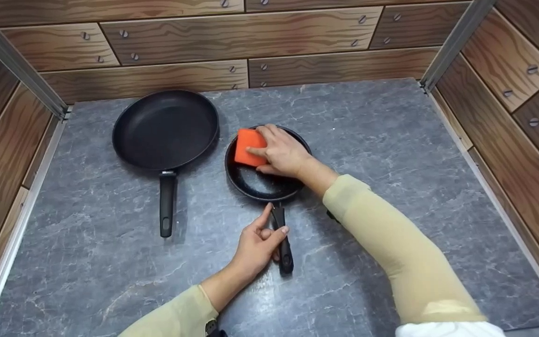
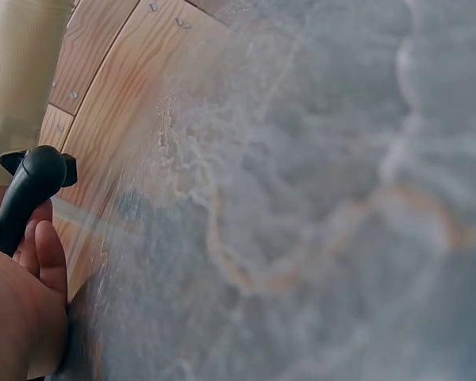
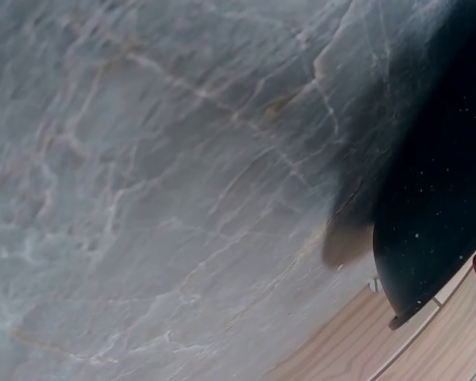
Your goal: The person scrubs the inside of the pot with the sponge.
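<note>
A small black frying pan (image 1: pixel 261 189) with a speckled coating sits in the middle of the counter. My left hand (image 1: pixel 254 245) grips its black handle (image 1: pixel 286 255), thumb over the top and index finger stretched toward the pan's rim. In the left wrist view the end of that handle (image 2: pixel 33 186) sticks out past the palm. My right hand (image 1: pixel 282 150) holds an orange sponge (image 1: pixel 248 149) against the pan's inside, near the upper left of the rim. The right wrist view catches the outer wall of the pan (image 3: pixel 432 190), with a sliver of the sponge at the edge.
To the left lies a larger black frying pan (image 1: pixel 166 131), its handle (image 1: pixel 166 206) pointing toward me. The grey marbled counter (image 1: pixel 382 140) is bounded by wood-patterned walls (image 1: pixel 241 37) at the back and both sides, with metal posts (image 1: pixel 456 44) in the back corners.
</note>
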The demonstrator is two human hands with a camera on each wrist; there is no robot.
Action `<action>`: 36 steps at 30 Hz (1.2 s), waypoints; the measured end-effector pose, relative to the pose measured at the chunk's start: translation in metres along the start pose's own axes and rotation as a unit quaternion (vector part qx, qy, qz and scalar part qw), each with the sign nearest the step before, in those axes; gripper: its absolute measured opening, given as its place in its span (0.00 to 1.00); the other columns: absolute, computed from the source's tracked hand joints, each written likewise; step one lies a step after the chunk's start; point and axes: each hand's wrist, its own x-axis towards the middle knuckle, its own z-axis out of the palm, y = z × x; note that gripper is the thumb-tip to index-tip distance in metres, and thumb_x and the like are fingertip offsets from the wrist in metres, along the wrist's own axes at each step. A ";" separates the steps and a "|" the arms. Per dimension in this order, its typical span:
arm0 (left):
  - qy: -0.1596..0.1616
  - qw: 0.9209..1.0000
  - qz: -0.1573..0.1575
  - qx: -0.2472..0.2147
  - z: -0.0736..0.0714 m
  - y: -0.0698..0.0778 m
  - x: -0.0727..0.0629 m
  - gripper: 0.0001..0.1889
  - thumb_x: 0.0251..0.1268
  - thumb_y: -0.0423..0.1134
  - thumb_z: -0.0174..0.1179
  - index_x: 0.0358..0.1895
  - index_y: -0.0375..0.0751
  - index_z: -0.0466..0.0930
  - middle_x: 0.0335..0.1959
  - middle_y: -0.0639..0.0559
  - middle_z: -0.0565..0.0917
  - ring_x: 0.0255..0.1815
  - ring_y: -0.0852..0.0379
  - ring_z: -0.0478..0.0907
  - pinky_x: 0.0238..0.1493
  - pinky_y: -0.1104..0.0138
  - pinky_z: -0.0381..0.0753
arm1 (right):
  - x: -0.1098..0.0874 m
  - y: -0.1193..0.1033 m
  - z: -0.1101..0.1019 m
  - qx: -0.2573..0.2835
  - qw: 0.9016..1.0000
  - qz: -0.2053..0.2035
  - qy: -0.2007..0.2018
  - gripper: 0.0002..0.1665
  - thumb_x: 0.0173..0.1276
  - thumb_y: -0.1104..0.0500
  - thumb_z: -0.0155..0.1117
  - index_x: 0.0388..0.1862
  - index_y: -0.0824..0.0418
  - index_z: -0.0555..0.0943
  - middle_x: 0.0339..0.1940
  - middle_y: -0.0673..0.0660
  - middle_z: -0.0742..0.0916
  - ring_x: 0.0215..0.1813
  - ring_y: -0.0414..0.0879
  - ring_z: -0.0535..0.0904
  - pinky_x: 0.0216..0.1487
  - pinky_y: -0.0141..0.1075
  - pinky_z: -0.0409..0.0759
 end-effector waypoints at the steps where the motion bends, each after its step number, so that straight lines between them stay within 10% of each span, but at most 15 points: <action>1: 0.000 1.000 0.001 0.001 0.000 0.000 0.000 0.42 0.74 0.34 0.68 0.85 0.35 0.55 0.17 0.52 0.80 0.12 0.60 0.73 0.18 0.71 0.79 | 0.000 0.000 -0.001 -0.001 1.000 0.002 -0.002 0.32 0.70 0.43 0.75 0.71 0.49 0.84 0.72 0.75 0.72 0.71 0.67 0.69 0.74 0.56 0.72; 36: 0.013 1.000 0.007 -0.010 0.002 0.000 0.001 0.42 0.72 0.32 0.68 0.84 0.32 0.56 0.16 0.53 0.80 0.10 0.62 0.72 0.15 0.71 0.76 | -0.018 0.013 -0.016 -0.002 0.994 0.093 -0.062 0.36 0.71 0.43 0.74 0.76 0.50 0.79 0.74 0.74 0.69 0.74 0.67 0.65 0.78 0.59 0.67</action>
